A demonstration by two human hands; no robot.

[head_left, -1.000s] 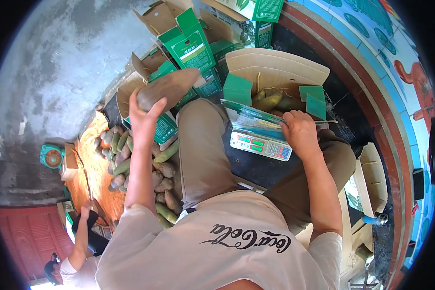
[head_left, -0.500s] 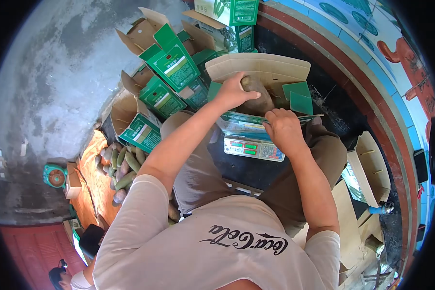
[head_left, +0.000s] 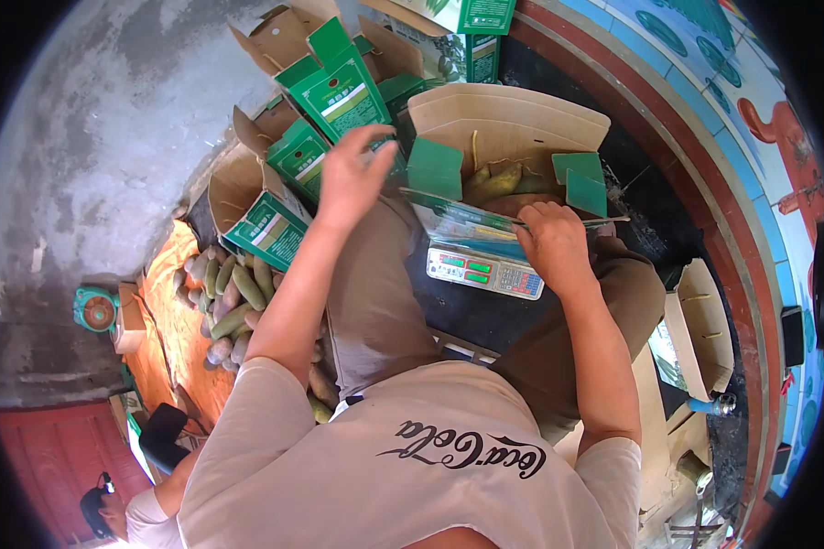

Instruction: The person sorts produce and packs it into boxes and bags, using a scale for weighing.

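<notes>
My left hand (head_left: 355, 174) is raised to the left of the open carton (head_left: 508, 119), fingers apart and nothing in them. The front edge of the carton is gripped by my right hand (head_left: 551, 240), its fingers curled over the top. Inside the carton lie several greenish and brownish radish-like vegetables (head_left: 494, 185), partly hidden by the front wall. Below it, between my knees, a weighing scale (head_left: 485, 273) shows lit green displays.
More green cartons (head_left: 343, 91) stand open at the upper left. Several vegetables (head_left: 233, 302) are piled on an orange sheet (head_left: 178, 339). Another open carton (head_left: 705, 316) is at the right. A co-worker (head_left: 146, 508) is at the lower left.
My left hand has let go of the large brown vegetable and moved left, out of the carton. My right hand remains on the carton's edge.
</notes>
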